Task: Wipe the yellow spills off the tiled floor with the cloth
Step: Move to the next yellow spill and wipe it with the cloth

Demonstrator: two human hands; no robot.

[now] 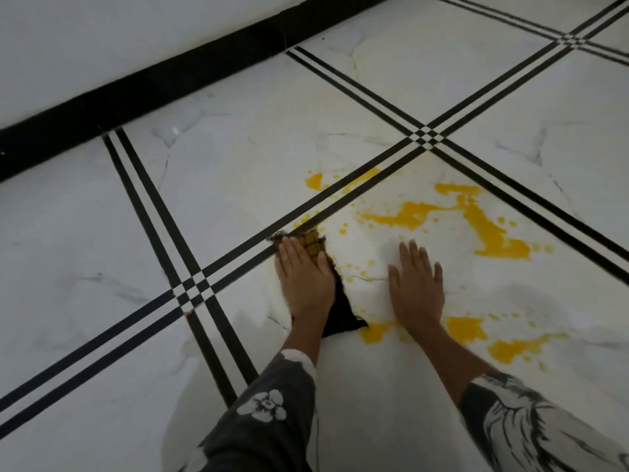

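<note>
My left hand (304, 277) lies flat on a dark cloth (342, 310), pressing it to the white tiled floor (238, 172). The cloth's far end is checked and stained yellow, and most of it is hidden under my palm. My right hand (417, 284) rests flat on the bare tile to the right, fingers apart, holding nothing. A large yellow spill (483, 223) spreads beyond my right hand. A smaller yellow blot (313, 181) lies across the black tile lines ahead. More yellow puddles (466, 330) sit near my right wrist, one touching the cloth's near corner.
Black double lines (425, 136) cross the floor in a grid. A black skirting strip (143, 83) runs along the white wall at the far left. Small yellow droplets dot the tile between my hands.
</note>
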